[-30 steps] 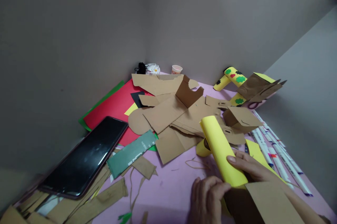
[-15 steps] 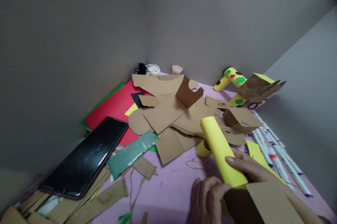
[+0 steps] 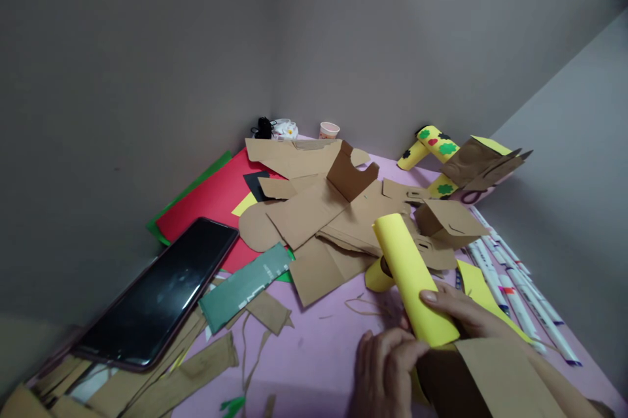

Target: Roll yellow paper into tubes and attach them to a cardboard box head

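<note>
A yellow paper-covered tube (image 3: 415, 280) slants up from a cardboard box (image 3: 505, 372) at the bottom right. My right hand (image 3: 456, 310) grips the tube from its right side, thumb lying on top. My left hand (image 3: 387, 365), fingers bent and closed, is at the tube's near end by the box's edge; its fingertips are partly hidden. Under the far part of the tube shows a second, shorter yellow roll (image 3: 379, 277). How the tube meets the box is hidden by my hands.
Cardboard pieces (image 3: 309, 215) lie mid-table, beside red paper (image 3: 206, 199). A phone (image 3: 161, 300) and a green strip (image 3: 245, 290) are left. Markers (image 3: 524, 294) line the right edge. A decorated yellow tube model (image 3: 441, 146) and a paper cup (image 3: 329, 131) stand behind.
The yellow tube has turned slightly in my hands, and its far end has shifted a little. Both hands stay in nearly the same place.
</note>
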A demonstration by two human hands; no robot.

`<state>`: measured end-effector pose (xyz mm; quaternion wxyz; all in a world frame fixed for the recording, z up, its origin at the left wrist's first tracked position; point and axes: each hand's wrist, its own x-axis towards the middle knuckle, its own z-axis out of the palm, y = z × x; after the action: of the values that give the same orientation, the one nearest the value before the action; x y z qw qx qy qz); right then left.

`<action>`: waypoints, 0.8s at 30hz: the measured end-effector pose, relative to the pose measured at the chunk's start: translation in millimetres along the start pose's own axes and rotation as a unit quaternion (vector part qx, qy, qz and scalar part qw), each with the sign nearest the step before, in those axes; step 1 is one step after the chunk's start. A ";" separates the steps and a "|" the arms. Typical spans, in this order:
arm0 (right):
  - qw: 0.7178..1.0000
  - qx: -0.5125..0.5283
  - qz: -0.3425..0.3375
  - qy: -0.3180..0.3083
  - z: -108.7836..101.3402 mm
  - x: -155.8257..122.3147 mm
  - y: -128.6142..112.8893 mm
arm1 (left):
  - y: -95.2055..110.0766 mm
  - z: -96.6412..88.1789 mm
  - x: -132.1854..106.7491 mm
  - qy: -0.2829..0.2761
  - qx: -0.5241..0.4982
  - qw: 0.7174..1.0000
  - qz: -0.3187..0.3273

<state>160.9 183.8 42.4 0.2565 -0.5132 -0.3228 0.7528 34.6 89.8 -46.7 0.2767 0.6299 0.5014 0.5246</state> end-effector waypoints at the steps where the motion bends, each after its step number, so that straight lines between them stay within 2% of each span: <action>1: 1.000 -0.001 0.003 0.004 0.3 -0.8 -0.3 | -0.9 0.9 -0.2 0.001 0.000 1.000 0.003; 9: 1.000 -0.007 0.018 0.019 1.3 -4.2 -2.6 | -4.7 4.9 -0.3 0.007 -0.035 0.999 0.002; 18: 0.999 -0.021 0.004 -0.039 -3.8 0.7 -2.0 | 2.4 -5.9 1.3 0.005 -0.126 0.992 -0.003; 24: 0.999 -0.023 -0.011 -0.023 2.3 -0.3 -2.3 | 6.7 -9.7 -0.2 0.009 -0.177 0.984 -0.006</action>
<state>158.9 184.6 44.9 0.2461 -0.4979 -0.3514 0.7537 27.7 85.6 -38.0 0.3823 0.5637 0.4068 0.6088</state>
